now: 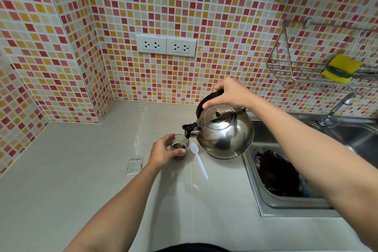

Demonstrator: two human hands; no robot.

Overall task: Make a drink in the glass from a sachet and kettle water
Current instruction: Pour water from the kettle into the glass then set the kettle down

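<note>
I had the right hand [229, 93] wrapped round the kettle [225, 131] handle, tipping the spout over the glass [180, 149] on the counter [81, 170]. Left hand [163, 150] fingers curled round the glass to steady it. Full steel kettle's probably heavy, glass slippery and breakable. Spoon [198, 157] lay just beside.

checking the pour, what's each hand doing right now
Left hand: closed around the glass, steadying it on the counter.
Right hand: closed on the kettle handle, tilting the spout over the glass.
</note>
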